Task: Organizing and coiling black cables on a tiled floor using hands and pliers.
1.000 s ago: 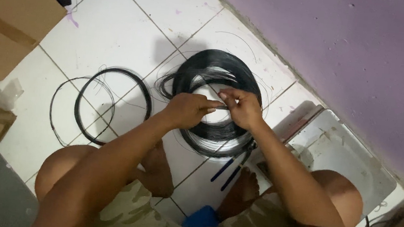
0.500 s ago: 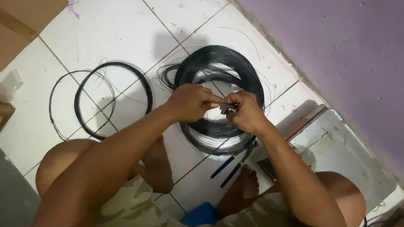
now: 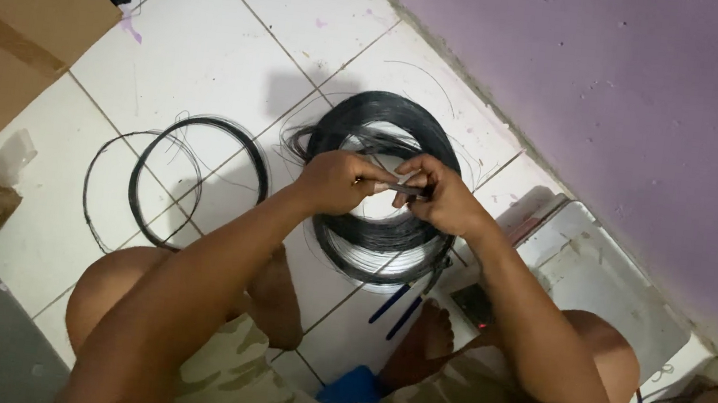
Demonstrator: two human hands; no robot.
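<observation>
My left hand and my right hand meet above a thick coil of black wire lying on the white tiled floor. Both pinch a short dark strand of wire between their fingertips, the hands almost touching. A pair of pliers with blue handles lies on the floor just below the coil, near my foot. I sit cross-legged, knees to either side.
Two thin loose wire loops lie to the left. Cardboard boxes stand at the far left. A flat white plastic lid leans by the purple wall on the right. A blue object sits between my legs.
The hands have stayed together over the coil, shifting their fingers slightly on the strand. The view has drifted a little.
</observation>
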